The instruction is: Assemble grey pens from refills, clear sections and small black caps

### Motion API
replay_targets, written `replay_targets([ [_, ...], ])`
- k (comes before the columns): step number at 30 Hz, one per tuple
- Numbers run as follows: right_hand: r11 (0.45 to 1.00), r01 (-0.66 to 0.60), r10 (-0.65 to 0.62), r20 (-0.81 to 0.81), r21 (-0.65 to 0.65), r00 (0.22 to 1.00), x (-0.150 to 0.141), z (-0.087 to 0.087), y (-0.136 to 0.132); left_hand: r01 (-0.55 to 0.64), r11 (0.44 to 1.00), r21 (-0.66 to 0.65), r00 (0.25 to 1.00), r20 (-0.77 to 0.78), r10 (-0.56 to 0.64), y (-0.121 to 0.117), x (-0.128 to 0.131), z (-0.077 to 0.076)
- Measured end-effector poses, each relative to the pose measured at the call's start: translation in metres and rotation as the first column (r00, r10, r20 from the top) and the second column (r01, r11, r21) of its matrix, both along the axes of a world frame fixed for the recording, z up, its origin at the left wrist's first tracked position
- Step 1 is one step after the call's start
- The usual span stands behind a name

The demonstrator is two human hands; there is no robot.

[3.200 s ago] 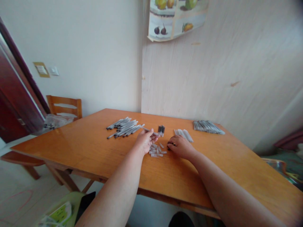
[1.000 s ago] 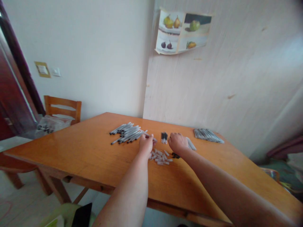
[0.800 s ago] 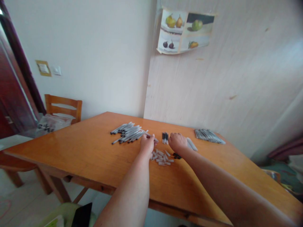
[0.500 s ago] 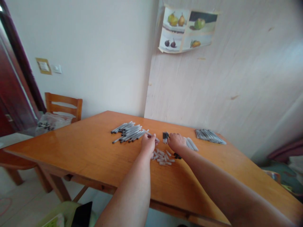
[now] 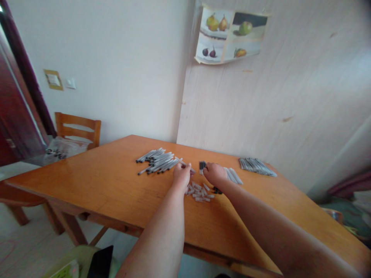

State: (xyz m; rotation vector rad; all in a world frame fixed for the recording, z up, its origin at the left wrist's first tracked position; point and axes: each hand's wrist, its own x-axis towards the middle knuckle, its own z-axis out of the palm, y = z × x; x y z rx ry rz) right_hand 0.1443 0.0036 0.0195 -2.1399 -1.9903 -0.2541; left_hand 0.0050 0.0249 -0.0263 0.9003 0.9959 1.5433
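My left hand point(image 5: 182, 177) is closed around a clear pen barrel point(image 5: 193, 170), which slants out past the fingertips. My right hand point(image 5: 216, 173) has its fingers bent down at a short row of black-and-clear pen parts point(image 5: 201, 166); what it pinches, if anything, is hidden. Between and below the hands lie loose clear pen caps point(image 5: 199, 194). Small black pieces point(image 5: 216, 190) sit under the right wrist, partly covered. Beyond that wrist are clear tubes point(image 5: 235, 176) side by side. Left of my left hand is a heap of clear, black-ended pens point(image 5: 159, 161).
The wooden table point(image 5: 116, 185) stands against the wall. A row of pens point(image 5: 256, 167) lies near its far right edge. A wooden chair point(image 5: 78, 129) and a plastic bag with black pieces point(image 5: 62, 148) are at the left. A dark flat object point(image 5: 100, 262) rests on a stool below.
My right hand has shifted slightly left at the row of black-and-clear parts. My left hand keeps its hold on the barrel in nearly the same place.
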Motion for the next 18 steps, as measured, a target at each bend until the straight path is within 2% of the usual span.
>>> replay_targets([
  [3, 0.995, -0.099, 0.100, -0.092, 0.022, 0.991, -0.006, 0.002, -0.003, 0.016, 1.000, -0.007, 1.000, 0.014, -0.016, 0.001, 0.000, 0.000],
  [6, 0.968, -0.249, 0.252, -0.179, 0.041, 0.951, -0.015, 0.003, -0.006, 0.030, 0.999, -0.013, 1.000, -0.001, -0.030, 0.001, -0.001, 0.000],
  [8, 0.951, -0.308, 0.308, -0.212, 0.035, 0.927, -0.020, 0.002, -0.007, 0.025, 1.000, -0.010, 1.000, -0.013, -0.025, 0.001, -0.001, 0.000],
  [12, 0.957, -0.287, 0.288, -0.188, 0.035, 0.939, -0.026, 0.001, -0.013, 0.029, 1.000, 0.006, 0.999, -0.024, -0.029, 0.000, -0.003, 0.000],
  [18, 0.973, -0.209, 0.222, -0.150, 0.093, 0.963, -0.022, 0.004, -0.023, 0.114, 0.993, 0.018, 0.993, -0.020, -0.114, -0.005, -0.004, 0.003],
])
